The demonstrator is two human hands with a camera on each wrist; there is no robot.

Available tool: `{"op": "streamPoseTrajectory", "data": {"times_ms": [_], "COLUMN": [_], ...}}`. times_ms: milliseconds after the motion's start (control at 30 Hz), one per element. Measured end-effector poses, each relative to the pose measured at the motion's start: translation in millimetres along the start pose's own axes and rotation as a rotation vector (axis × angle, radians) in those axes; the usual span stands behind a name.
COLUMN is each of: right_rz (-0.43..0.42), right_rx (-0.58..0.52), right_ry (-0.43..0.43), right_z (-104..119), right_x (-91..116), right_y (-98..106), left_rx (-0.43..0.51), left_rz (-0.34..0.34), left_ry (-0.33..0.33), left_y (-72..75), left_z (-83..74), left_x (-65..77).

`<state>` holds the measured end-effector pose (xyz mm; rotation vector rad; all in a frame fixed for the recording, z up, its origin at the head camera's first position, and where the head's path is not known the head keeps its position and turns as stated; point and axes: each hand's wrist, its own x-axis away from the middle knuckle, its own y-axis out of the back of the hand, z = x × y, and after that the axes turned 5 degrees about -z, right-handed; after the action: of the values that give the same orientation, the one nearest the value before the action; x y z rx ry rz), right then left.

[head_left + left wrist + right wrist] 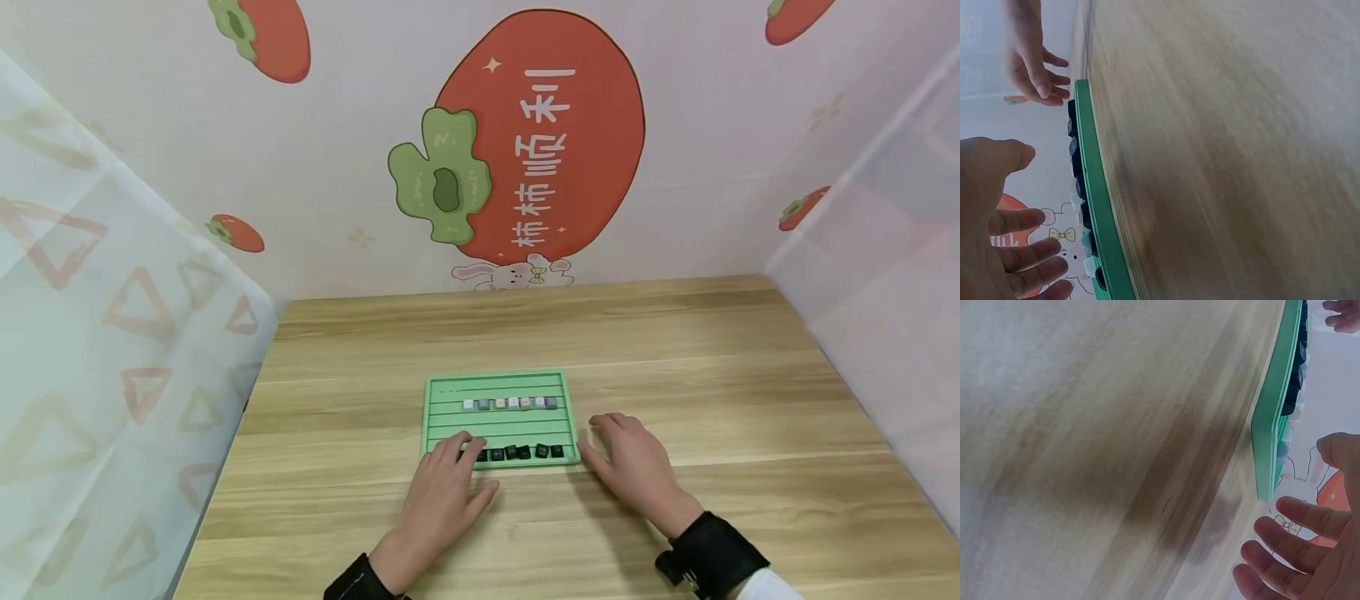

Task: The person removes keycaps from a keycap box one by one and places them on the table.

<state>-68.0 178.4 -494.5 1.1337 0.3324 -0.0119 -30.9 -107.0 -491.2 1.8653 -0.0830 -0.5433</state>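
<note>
A shallow green tray [495, 429] with raised ridges lies on the table. Along its front edge runs a row of small black blocks [512, 452] that look like keycaps. Farther back sits a row of white, grey and beige ones [513, 403]. My left hand [442, 492] is over the tray's front left corner, fingers spread and holding nothing; it covers the left end of the black row. Just past the tray's right edge is my right hand [637, 467], its fingers loosely bent and holding nothing. Part of the green tray [1266, 437] shows beside that hand's fingers in the right wrist view.
The wooden table [675, 333] reaches back to a wall cloth [337, 167] printed with persimmons. White patterned cloths hang on the left [112, 375] and right [885, 275]. Each wrist wears a black band [716, 554].
</note>
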Motion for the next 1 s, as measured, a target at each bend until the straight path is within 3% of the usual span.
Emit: {"op": "streamPoseTrajectory", "data": {"times_ms": [567, 1000], "right_rz": [0.039, 0.103], "right_rx": [-0.013, -0.042], "right_ry": [-0.033, -0.045], "right_z": [8.8, 16.2], "right_x": [-8.1, -22.1], "right_y": [-6.5, -9.7], "left_rx": [0.020, 0.042], "left_rz": [-0.053, -0.021], "left_ry": [-0.034, -0.065], "left_y": [-1.8, -2.5], "left_z": [-3.0, -8.0], "left_x": [2.1, 1.3]}}
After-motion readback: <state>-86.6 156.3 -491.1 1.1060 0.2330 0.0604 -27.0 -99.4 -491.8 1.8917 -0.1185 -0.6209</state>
